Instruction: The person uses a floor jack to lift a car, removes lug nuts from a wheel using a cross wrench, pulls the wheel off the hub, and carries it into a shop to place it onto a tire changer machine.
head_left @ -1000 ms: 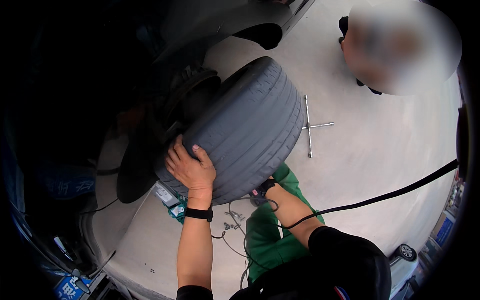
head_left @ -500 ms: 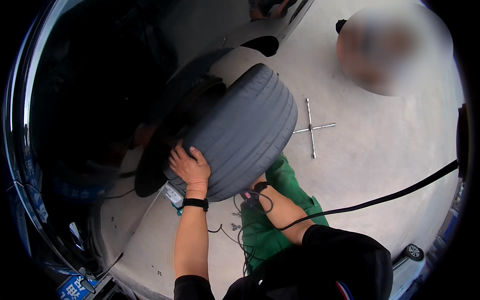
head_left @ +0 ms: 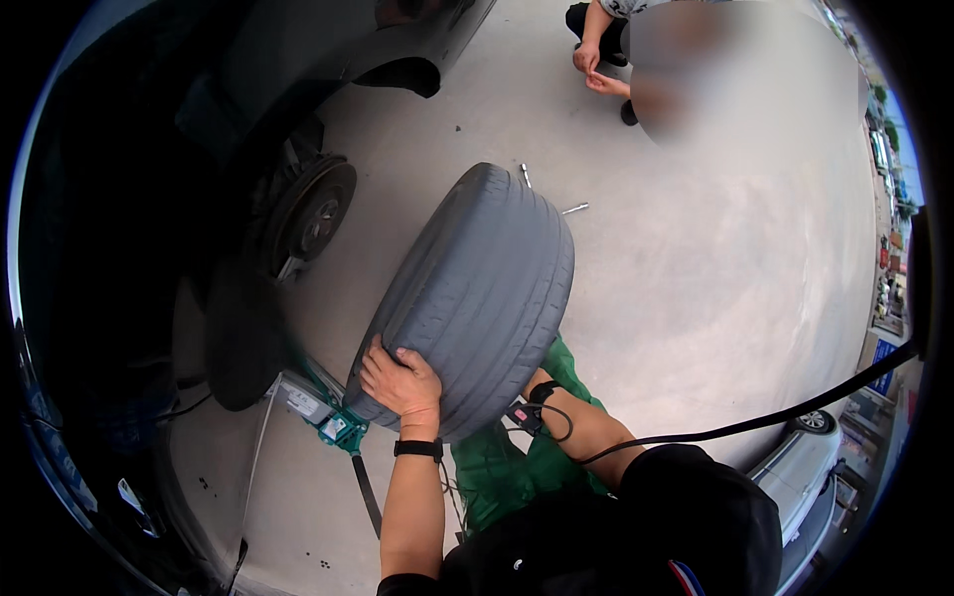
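On the left stands a dark car (head_left: 283,55), its brake disc (head_left: 328,204) bare beneath the far wheel arch. Nearer, a teal floor jack (head_left: 343,429) sits on the floor beside the tire. The left hand (head_left: 402,385) is clamped on the near left edge of the tire (head_left: 487,298), fingers slightly apart over its shoulder, thumb on the tread. The tire leans in the middle, well apart from the disc. The right hand (head_left: 538,380) is mostly hidden behind its near right side; I cannot tell how those fingers stand. Beyond the tire, a partly covered lug wrench (head_left: 576,209) lies on the floor. Far right, a co-worker (head_left: 596,74) crouches, hands together.
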Motion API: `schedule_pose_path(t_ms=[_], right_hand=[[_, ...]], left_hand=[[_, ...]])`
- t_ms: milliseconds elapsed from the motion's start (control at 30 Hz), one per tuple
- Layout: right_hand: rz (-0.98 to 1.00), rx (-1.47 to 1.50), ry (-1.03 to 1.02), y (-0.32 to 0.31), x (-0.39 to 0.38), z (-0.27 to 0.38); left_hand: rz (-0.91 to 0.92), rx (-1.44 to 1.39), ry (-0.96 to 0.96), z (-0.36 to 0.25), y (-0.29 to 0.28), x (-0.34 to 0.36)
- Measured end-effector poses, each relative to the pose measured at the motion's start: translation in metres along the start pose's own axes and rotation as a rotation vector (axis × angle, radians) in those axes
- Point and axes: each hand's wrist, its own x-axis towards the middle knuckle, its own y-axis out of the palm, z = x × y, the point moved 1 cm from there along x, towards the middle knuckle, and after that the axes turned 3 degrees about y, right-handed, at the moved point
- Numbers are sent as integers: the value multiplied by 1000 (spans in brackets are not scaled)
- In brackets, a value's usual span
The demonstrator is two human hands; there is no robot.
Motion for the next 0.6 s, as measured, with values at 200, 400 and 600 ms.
schedule_pose_path(t_ms=[200,400,600], right_hand=[[-232,337,318,-38,11,76],[-302,-249,-90,-63,67,221],[-663,-786,89,-10,93,243]], left_hand=[[2,12,-80,17,7,41],[-67,-15,-68,28,10,45],[-93,-47,-101,14,2,9]])
